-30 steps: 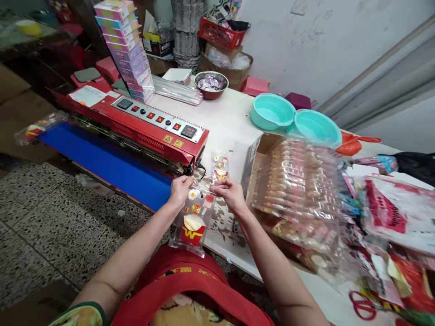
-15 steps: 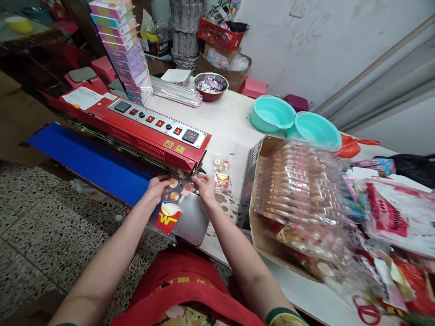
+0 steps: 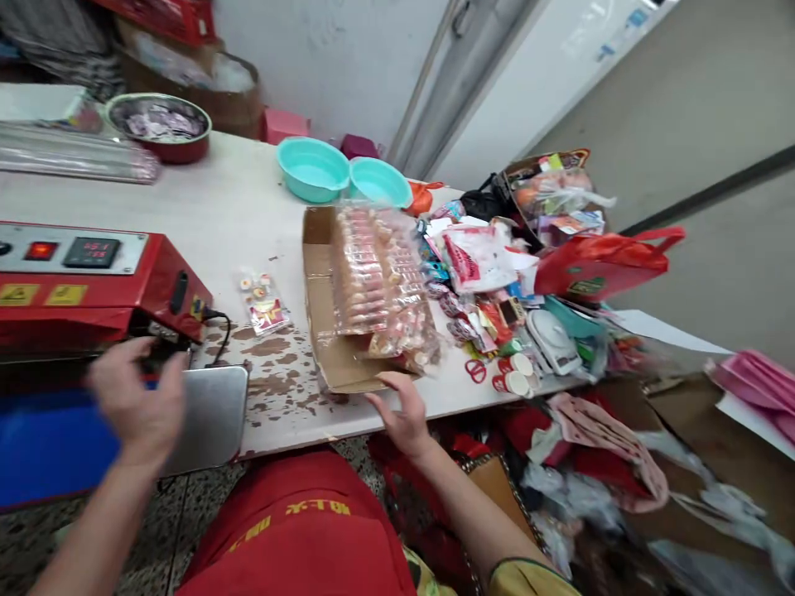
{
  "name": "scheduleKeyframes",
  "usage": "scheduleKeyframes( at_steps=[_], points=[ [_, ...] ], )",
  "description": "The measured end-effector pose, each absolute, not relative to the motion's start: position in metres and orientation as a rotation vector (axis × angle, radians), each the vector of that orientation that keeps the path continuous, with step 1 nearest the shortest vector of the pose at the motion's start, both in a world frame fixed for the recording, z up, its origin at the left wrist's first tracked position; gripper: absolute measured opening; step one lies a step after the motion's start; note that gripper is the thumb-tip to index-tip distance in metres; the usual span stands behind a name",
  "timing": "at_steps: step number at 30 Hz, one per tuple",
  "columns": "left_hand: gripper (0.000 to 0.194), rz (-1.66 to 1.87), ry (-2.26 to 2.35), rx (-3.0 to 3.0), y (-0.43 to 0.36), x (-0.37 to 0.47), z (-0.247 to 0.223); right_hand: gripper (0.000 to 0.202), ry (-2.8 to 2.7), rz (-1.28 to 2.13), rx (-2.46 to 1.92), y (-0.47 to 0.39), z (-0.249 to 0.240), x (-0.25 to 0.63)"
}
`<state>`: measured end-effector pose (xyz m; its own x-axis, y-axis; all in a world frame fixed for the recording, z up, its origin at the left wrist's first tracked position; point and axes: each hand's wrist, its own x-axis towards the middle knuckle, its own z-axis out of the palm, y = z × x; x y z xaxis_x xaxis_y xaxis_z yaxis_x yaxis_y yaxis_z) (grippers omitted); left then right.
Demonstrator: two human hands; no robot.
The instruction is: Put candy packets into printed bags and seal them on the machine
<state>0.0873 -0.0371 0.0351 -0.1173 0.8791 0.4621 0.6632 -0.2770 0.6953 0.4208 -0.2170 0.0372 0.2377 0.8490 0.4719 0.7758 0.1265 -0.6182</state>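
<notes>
My left hand is by the end of a red heat sealing machine, over its metal plate. Its thumb and fingers are apart and slightly blurred, with nothing visible between them. At the near edge of an open cardboard box, my right hand has its thumb and fingers spread, holding nothing I can see. Rows of clear plastic packets fill much of the box. One clear packet with a printed fries picture lies on the table between machine and box.
Two turquoise basins stand behind the box. A bowl of small sachets and long clear plastic sleeves are at the back left. Red scissors, paper cups, a red bag and mixed packages crowd the right. A blue conveyor belt runs left.
The view has swung right. Both hands have let go of the fries-printed packet at the sealer, and it is out of sight. My right hand has moved right to the box.
</notes>
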Motion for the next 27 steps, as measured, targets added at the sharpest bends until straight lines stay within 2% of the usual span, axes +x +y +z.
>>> scheduleKeyframes(
  at_steps=[3,5,8,11,14,17,22,24,27],
  points=[
    [0.033,1.157,0.987,2.412,-0.077,0.203,0.033,0.04,-1.584,-0.254,-1.724,-0.245,0.054,0.485],
    [0.033,1.093,0.784,2.485,-0.099,0.27,0.037,0.038,-1.607,-0.352,-1.779,-0.251,0.063,0.512],
    [0.04,0.971,0.747,2.441,-0.118,0.333,0.037,0.037,-1.589,-0.437,-1.815,-0.254,0.066,0.538],
    [0.055,0.804,0.911,2.201,-0.125,0.358,0.023,0.04,-1.399,-0.459,-1.894,-0.264,0.052,0.568],
    [0.064,0.561,1.05,1.943,-0.122,0.366,0.003,0.051,-1.372,-0.252,-2.032,-0.273,0.024,0.606],
    [0.066,0.446,1.026,1.825,-0.111,0.377,-0.011,0.072,-1.514,0.07,-2.069,-0.263,-0.001,0.638],
    [0.076,0.418,0.944,1.638,-0.082,0.392,-0.023,0.095,-1.746,0.39,-1.948,-0.198,-0.001,0.654],
    [0.076,0.43,0.943,1.57,-0.068,0.391,-0.027,0.108,-1.833,0.508,-1.856,-0.173,0.004,0.649],
    [0.064,0.441,0.917,1.508,-0.047,0.387,-0.032,0.125,-1.828,0.727,-1.716,-0.149,0.004,0.63]
  ],
)
